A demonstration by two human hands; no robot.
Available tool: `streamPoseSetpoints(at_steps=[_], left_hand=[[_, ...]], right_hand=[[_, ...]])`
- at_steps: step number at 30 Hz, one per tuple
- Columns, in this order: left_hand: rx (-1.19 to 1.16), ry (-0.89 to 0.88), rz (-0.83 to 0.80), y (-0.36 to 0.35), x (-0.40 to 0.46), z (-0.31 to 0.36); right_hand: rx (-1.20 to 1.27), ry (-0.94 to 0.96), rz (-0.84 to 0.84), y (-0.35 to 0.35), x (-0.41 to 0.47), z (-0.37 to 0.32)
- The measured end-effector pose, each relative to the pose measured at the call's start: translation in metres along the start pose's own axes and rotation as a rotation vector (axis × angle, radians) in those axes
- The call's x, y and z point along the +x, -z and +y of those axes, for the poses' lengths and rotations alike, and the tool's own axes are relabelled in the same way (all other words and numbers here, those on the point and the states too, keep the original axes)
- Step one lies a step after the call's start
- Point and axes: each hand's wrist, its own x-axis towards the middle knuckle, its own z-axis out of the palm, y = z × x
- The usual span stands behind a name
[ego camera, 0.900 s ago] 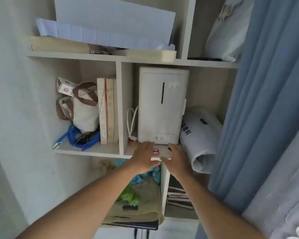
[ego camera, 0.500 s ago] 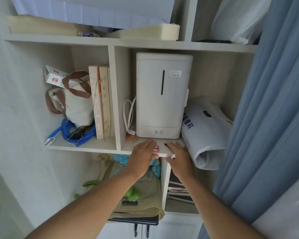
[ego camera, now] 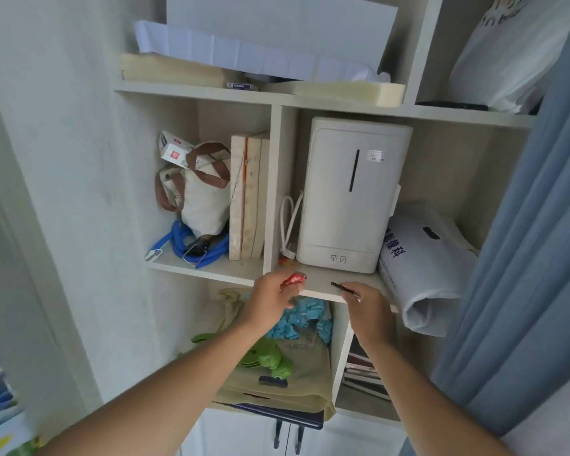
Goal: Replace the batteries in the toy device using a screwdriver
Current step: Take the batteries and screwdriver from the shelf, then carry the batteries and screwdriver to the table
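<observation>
My left hand (ego camera: 270,299) is closed around small red batteries (ego camera: 293,279), held just off the front edge of the middle shelf (ego camera: 320,284). My right hand (ego camera: 367,307) grips a thin dark screwdriver (ego camera: 344,288), whose tip points left over the same shelf edge. Both hands are in front of a tall white appliance (ego camera: 349,195) standing on that shelf. No toy device is clearly visible.
A blue curtain (ego camera: 524,258) hangs on the right. A rolled white bag (ego camera: 428,268) lies beside the appliance. The left compartment holds a canvas bag (ego camera: 201,195), wooden boards (ego camera: 247,195) and a blue hose (ego camera: 181,240). Below the shelf are blue pieces (ego camera: 303,319) and a green toy (ego camera: 270,358).
Both hands lay flat on the shelf edge before. Now they have lifted off it, the left holding the red batteries and the right holding the dark screwdriver.
</observation>
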Motion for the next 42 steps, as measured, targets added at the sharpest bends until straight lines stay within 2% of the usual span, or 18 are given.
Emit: streamPoseSetpoints(at_steps=[4,9,14,20,27,31,36,42], left_hand=[[-0.093,0.171,0.110,0.063,-0.029,0.000],[-0.167,0.333,0.333,0.178,-0.095,-0.010],[-0.156,0.423,0.490,0.314,-0.203,-0.033],[-0.087,0.512,0.742,0.477,-0.360,-0.045],[0.029,0.560,0.904,0.619,-0.494,-0.046],[0.049,0.608,0.978,0.683,-0.539,-0.058],[0.041,0.647,1.021,0.747,-0.559,-0.093],[0.097,0.686,1.041,0.831,-0.538,-0.162]], right_hand=[[0.141,-0.012,-0.100,-0.043,-0.017,-0.065],[0.287,-0.092,-0.445,-0.131,-0.070,-0.160],[0.423,-0.154,-0.713,-0.229,-0.164,-0.269],[0.529,-0.106,-0.966,-0.335,-0.313,-0.412],[0.591,-0.090,-1.132,-0.424,-0.436,-0.541],[0.622,-0.126,-1.211,-0.466,-0.477,-0.590],[0.635,-0.164,-1.265,-0.535,-0.498,-0.629],[0.657,-0.166,-1.281,-0.647,-0.489,-0.671]])
